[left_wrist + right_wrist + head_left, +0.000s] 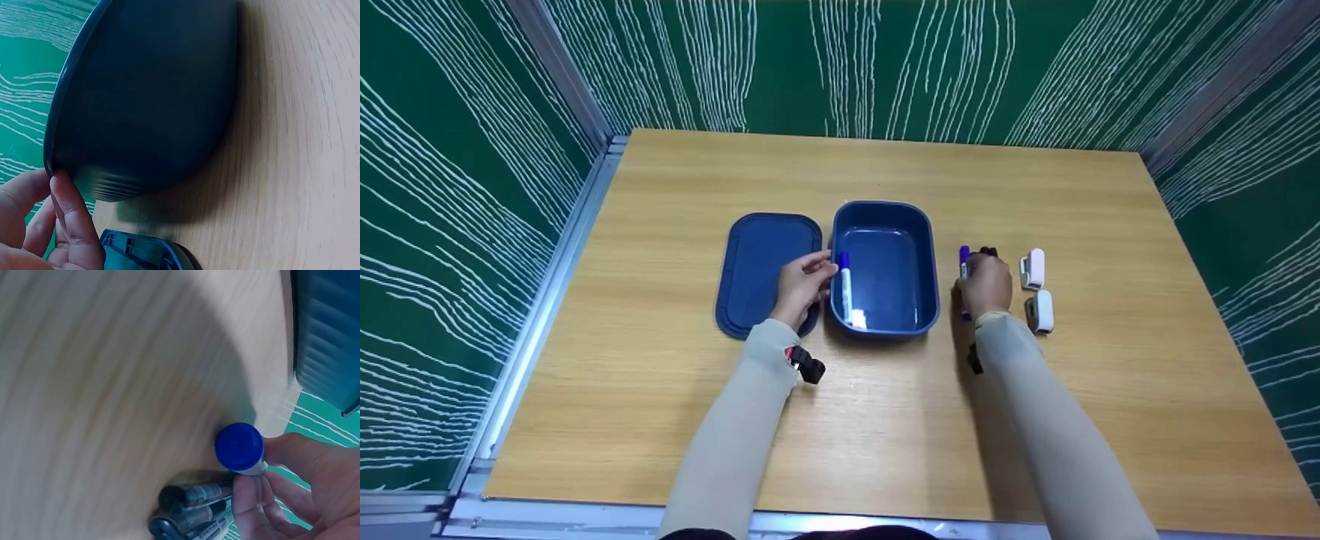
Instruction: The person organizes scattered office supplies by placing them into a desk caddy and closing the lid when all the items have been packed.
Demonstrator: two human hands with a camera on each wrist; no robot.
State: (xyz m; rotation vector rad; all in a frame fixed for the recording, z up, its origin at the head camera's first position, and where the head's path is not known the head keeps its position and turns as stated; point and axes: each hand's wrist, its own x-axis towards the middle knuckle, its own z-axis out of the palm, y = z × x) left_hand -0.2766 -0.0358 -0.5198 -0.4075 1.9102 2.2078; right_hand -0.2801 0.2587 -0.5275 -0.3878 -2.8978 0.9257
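Observation:
A dark blue rectangular box (pixel 894 262) stands on the table. Its left rim is pinched between the thumb and index finger of my left hand (pixel 802 289). Along the inside left wall lies a white marker with a blue cap (pixel 846 292). Right of the box, my right hand (pixel 988 285) pinches a second blue-capped marker (pixel 239 445), low over the tabletop. Several dark markers (pixel 191 496) lie beside that hand's fingers in the right wrist view, mostly hidden by the hand in the head view.
The blue lid (pixel 754 262) lies flat left of the box, partly under my left hand. Right of my right hand are two small stapler-like items, one pinkish (pixel 1033 268) and one white (pixel 1041 311). Green walls with white lines enclose the wooden table (pixel 877 427).

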